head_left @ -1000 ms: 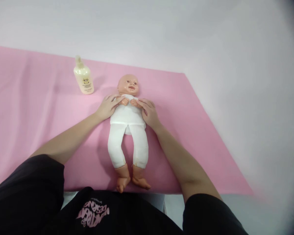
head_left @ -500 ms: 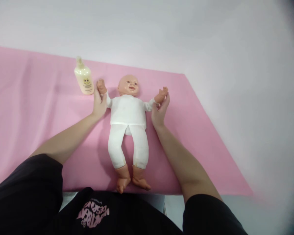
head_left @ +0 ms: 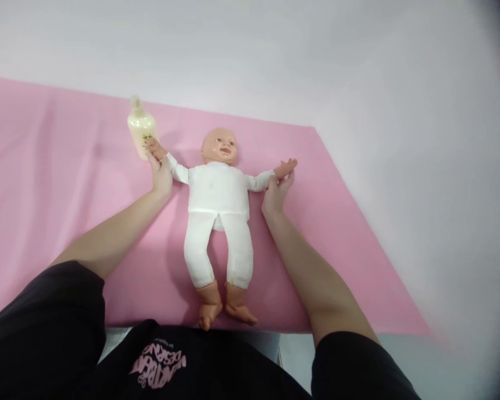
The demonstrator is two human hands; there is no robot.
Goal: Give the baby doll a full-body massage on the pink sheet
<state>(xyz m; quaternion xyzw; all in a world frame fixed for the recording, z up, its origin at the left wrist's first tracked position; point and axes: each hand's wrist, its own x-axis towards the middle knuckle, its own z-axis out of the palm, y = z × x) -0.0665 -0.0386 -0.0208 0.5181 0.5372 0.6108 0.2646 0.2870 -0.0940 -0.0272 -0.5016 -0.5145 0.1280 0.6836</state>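
Note:
A baby doll (head_left: 219, 189) with a white cloth body lies on its back on a pink cloth, its head away from me and its bare feet near the front edge. My left hand (head_left: 161, 176) grips the doll's arm on the left, at the wrist. On the other side my right hand (head_left: 276, 193) is closed around the wrist of the doll's other arm. Both doll arms are spread out sideways. Some of my fingers are hidden under the doll's arms. Just behind my left hand stands a pale yellow pump bottle (head_left: 140, 129), partly covered by the doll's hand.
The pink cloth (head_left: 66, 183) covers the table, with creases on the left. Its right edge slants down toward the front right corner. A plain white surface (head_left: 250, 55) lies beyond it. My black shirt fills the bottom of the view.
My two hands have moved apart, drawing the doll's arms outward and a little down. The doll's left-side hand now overlaps the bottle. The doll's trunk and legs have stayed in place.

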